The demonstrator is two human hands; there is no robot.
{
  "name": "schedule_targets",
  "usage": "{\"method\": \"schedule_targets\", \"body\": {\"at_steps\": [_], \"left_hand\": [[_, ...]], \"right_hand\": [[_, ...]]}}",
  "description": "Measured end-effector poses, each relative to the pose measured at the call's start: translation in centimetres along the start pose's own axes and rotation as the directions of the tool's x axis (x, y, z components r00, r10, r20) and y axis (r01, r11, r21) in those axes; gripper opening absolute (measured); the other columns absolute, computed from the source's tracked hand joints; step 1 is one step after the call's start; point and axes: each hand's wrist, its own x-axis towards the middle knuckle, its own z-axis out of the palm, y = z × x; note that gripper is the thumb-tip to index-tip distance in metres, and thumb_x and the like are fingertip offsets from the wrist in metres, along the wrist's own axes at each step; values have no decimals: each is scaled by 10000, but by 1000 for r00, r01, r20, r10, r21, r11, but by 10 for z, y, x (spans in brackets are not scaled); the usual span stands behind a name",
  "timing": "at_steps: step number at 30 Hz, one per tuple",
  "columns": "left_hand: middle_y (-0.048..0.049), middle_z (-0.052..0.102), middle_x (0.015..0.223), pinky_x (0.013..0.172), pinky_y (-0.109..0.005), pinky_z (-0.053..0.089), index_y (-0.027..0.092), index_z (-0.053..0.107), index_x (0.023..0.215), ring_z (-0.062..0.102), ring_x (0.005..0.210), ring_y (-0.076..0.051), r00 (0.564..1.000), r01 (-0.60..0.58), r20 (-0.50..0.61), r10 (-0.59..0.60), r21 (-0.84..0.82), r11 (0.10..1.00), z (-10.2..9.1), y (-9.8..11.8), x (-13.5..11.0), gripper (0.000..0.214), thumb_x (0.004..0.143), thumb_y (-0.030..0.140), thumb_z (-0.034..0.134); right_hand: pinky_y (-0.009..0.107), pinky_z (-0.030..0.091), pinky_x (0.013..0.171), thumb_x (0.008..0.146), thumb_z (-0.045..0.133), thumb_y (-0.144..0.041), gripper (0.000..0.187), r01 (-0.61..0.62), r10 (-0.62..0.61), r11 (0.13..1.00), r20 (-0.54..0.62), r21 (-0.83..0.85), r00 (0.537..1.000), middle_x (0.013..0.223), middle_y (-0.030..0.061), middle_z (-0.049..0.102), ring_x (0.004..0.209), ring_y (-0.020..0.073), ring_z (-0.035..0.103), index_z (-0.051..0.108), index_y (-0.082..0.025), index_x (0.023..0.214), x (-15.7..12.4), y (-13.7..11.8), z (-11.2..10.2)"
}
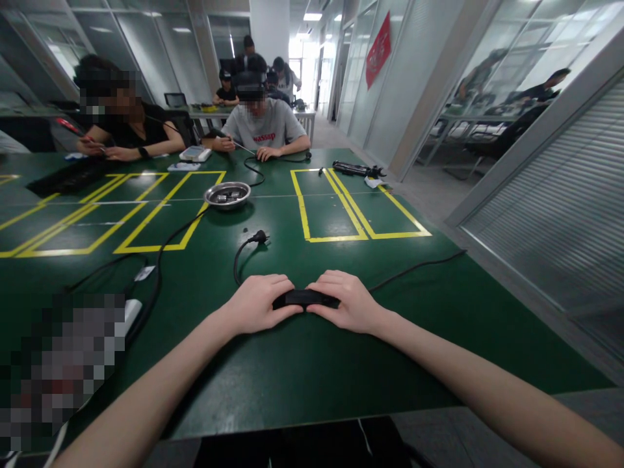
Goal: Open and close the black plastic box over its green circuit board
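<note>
Both hands grip a slim black object [306, 298] just above or on the green tabletop, one at each end. My left hand [260, 302] closes around its left end, thumb on the near side and fingers over the top. My right hand [345, 301] wraps the right end in the same way. Its ends are hidden under my fingers, so its exact kind does not show. A black power plug [260, 238] on a short cord lies beyond my left hand, the cord running behind it. From behind my right hand a thin black cable [419, 265] runs toward the right table edge.
A metal bowl [227, 195] holds small metal parts. Yellow tape rectangles [336, 238] mark the green table [234, 396]. A black folded tool-like item [358, 169] lies at the far right. At left are cables and a blurred-out item [63, 364]. Two people sit across the table.
</note>
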Motion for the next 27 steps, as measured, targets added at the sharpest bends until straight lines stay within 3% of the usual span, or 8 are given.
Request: {"method": "schedule_targets", "body": {"at_steps": [6, 8, 11, 14, 17, 20, 23, 27], "left_hand": [[-41, 665, 842, 670, -274, 440, 188, 613, 899, 634, 741, -188, 999, 32, 34, -34, 54, 998, 0, 0, -1, 351, 999, 512, 521], [-68, 696, 960, 737, -302, 482, 184, 637, 1037, 661, 837, -217, 1000, 21, 3, -21, 64, 998, 0, 1, -1, 361, 957, 532, 588], [-115, 682, 1198, 899, -374, 506, 197, 547, 1344, 658, 1056, -277, 999, -26, -40, 31, 114, 993, 0, 5, 0, 570, 883, 491, 707], [-113, 666, 1272, 957, -393, 494, 228, 469, 1445, 642, 1131, -273, 998, -55, -28, 60, 168, 984, 3, 8, 1, 566, 929, 346, 668], [-117, 683, 1248, 922, -387, 495, 207, 478, 1431, 660, 1097, -264, 997, -79, -2, 81, 195, 978, 5, 8, 2, 494, 964, 282, 620], [-124, 691, 1217, 897, -386, 496, 176, 448, 1454, 674, 1055, -259, 993, -117, -4, 121, 208, 971, 6, 7, 1, 529, 970, 306, 620], [-99, 706, 1163, 863, -373, 500, 176, 422, 1478, 677, 1006, -242, 986, -155, -25, 166, 248, 956, 5, 6, 1, 577, 950, 270, 635], [-98, 721, 1177, 859, -383, 499, 156, 537, 1367, 666, 1010, -252, 964, -223, -69, 256, 308, 925, 4, 5, 1, 474, 904, 193, 628]], "right_hand": [[328, 512, 741, 925, 710, -363, 235, -43, 42, 999, 40, 28, 998, 884, 87, 745, 817, 218, 664, 741, -168, 1052, 1, 0, 1], [331, 503, 731, 927, 702, -375, 249, -78, 78, 997, 25, 23, 997, 872, 96, 745, 804, 223, 658, 752, -154, 1027, 1, -2, 1], [314, 483, 700, 951, 650, -396, 264, -240, 235, 965, 53, 105, 971, 864, 80, 753, 760, 205, 650, 771, -162, 980, 4, -7, -2], [285, 461, 658, 982, 566, -405, 322, -442, 409, 858, 173, 262, 896, 842, 48, 751, 723, 179, 633, 777, -164, 950, 7, -11, -7], [280, 445, 636, 959, 560, -434, 360, -555, 483, 751, 276, 359, 831, 789, 40, 721, 698, 171, 612, 763, -139, 925, 10, -11, -10], [274, 437, 597, 914, 594, -522, 411, -609, 487, 648, 366, 457, 793, 733, 30, 677, 634, 155, 585, 725, -134, 881, 10, -9, -11], [262, 432, 570, 858, 638, -618, 484, -641, 488, 546, 417, 539, 767, 704, 13, 666, 594, 145, 573, 663, -151, 982, 10, -7, -13], [249, 426, 566, 838, 637, -691, 546, -660, 466, 489, 469, 571, 750, 678, -12, 653, 564, 132, 564, 557, -188, 1033, 9, -4, -15]]}}
